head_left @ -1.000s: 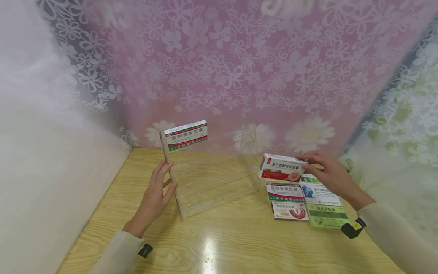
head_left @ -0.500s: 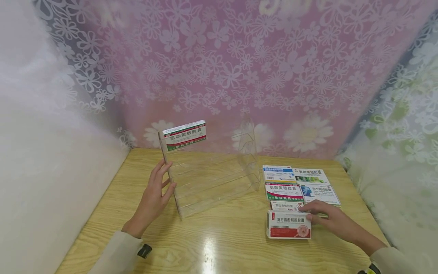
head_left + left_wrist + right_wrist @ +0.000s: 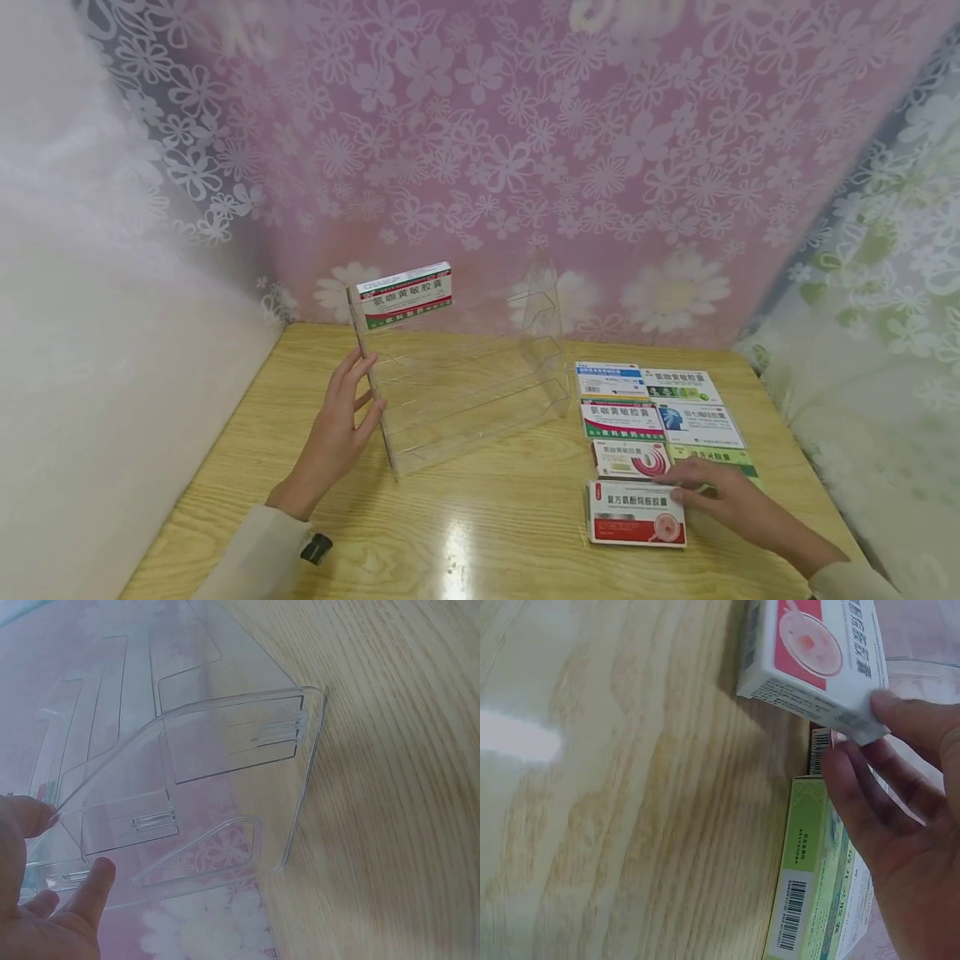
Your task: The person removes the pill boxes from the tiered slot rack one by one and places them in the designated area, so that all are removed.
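Observation:
My left hand (image 3: 330, 442) holds the left side of a clear plastic tiered display rack (image 3: 480, 433). In the left wrist view its fingertips lie at the edge and outer face of the side panel (image 3: 232, 739). A white, red and green medicine box (image 3: 407, 300) stands in the rack's top tier at the left. My right hand (image 3: 738, 504) pinches the right end of a white and red medicine box (image 3: 633, 510), thumb on the printed face. That box is tilted, close over the table in front of the other boxes.
Medicine boxes lie in two columns right of the rack: blue and white (image 3: 611, 382), red and green (image 3: 622, 419), white with pink rings (image 3: 630, 460), and others including a green one (image 3: 802, 855). Patterned curtains (image 3: 487, 167) enclose the wooden table (image 3: 510, 550).
My right hand has brought the white and red box from above the rear boxes toward the table's front, lowering it before the near box. The left hand and rack have stayed put.

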`<state>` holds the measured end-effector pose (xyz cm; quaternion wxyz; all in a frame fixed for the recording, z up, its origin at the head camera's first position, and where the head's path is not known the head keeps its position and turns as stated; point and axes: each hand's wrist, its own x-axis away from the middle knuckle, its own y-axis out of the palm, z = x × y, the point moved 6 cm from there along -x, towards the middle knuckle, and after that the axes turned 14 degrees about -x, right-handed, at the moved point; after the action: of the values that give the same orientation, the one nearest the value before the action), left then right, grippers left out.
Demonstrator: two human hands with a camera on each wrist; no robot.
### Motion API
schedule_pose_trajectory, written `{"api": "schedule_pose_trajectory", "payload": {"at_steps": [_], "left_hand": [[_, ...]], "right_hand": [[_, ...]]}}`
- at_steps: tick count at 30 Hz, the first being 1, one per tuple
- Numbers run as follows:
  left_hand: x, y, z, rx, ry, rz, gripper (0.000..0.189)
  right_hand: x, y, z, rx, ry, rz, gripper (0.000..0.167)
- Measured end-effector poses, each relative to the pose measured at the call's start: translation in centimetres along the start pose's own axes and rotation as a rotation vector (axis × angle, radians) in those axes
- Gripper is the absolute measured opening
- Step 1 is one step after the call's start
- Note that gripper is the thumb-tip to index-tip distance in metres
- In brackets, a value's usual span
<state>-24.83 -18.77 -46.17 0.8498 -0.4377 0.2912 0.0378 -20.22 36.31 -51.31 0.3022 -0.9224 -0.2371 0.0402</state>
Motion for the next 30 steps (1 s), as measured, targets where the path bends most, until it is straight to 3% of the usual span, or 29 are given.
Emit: {"api": "schedule_pose_trajectory", "payload": {"at_steps": [3, 6, 10, 13, 17, 22, 30], "left_hand": [[0.0, 0.0, 0.0, 0.006, 0.002, -0.004, 0.077], [0.0, -0.1, 0.0, 0.003, -0.003, -0.008, 0.075], [-0.1, -0.1, 0.1, -0.003, -0.006, -0.006, 0.073], [-0.1, -0.1, 0.2, -0.001, -0.005, -0.003, 0.074], [0.0, -0.1, 0.3, 0.005, -0.002, 0.001, 0.074], [0.0, 0.0, 0.2, 0.007, -0.013, -0.008, 0.072], [-0.1, -0.1, 0.3, 0.013, -0.020, -0.011, 0.073]], "right_hand": [[0.0, 0.3, 0.2, 0.056, -0.010, 0.076, 0.026], [-0.1, 0.7, 0.3, 0.212, -0.027, 0.166, 0.029], [-0.2, 1.3, 0.8, 0.369, -0.042, 0.242, 0.061], [-0.3, 1.6, 1.3, 0.382, -0.022, 0.256, 0.086], [-0.2, 1.8, 1.6, 0.392, 0.010, 0.261, 0.098], [-0.3, 1.6, 1.9, 0.351, 0.045, 0.262, 0.104], [-0.3, 1.6, 2.0, 0.339, 0.041, 0.269, 0.099]]}}
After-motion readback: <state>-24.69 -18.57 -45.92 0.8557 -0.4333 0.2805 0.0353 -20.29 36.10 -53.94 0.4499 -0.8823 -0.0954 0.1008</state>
